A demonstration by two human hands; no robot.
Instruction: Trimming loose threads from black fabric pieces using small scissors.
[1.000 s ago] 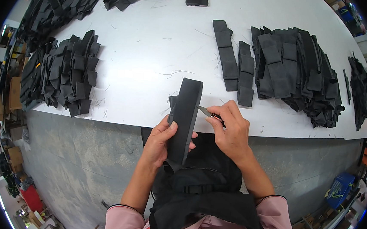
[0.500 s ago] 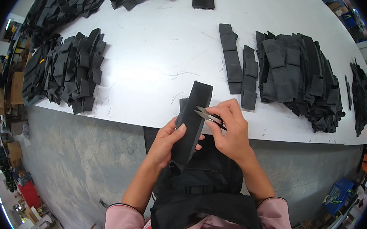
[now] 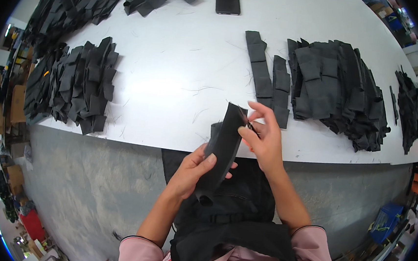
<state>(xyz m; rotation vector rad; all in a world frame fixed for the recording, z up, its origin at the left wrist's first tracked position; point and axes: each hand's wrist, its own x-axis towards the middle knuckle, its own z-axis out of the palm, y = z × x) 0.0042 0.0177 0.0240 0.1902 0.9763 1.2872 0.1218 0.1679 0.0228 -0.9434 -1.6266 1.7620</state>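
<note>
I look down on a grey floor (image 3: 92,180) with a white table (image 3: 159,77) beyond it. Nearest me is a black apron (image 3: 240,231); above it the left hand (image 3: 191,171) pinches a black fabric strip (image 3: 226,144), thumb across the front, fingertips showing past the right edge. The strip slants upward, its top end over the table. The right hand (image 3: 266,137) grips a small dark tool (image 3: 253,128) between thumb and fingers at the strip's upper right edge; I can't make out its tip, nor whether the fingers also pinch cloth. My worry is a nick in the fabric: the top end has no support above the left grip, so it could flex into a sharp tip, and black on black hides the edge. The strip looks flat and smooth along its length, curling into a loop at the bottom, with another layer behind. Farther off, two loose strips (image 3: 259,68) lie beside the right-hand pile (image 3: 333,81); the phone (image 3: 228,0) sits farthest.
</note>
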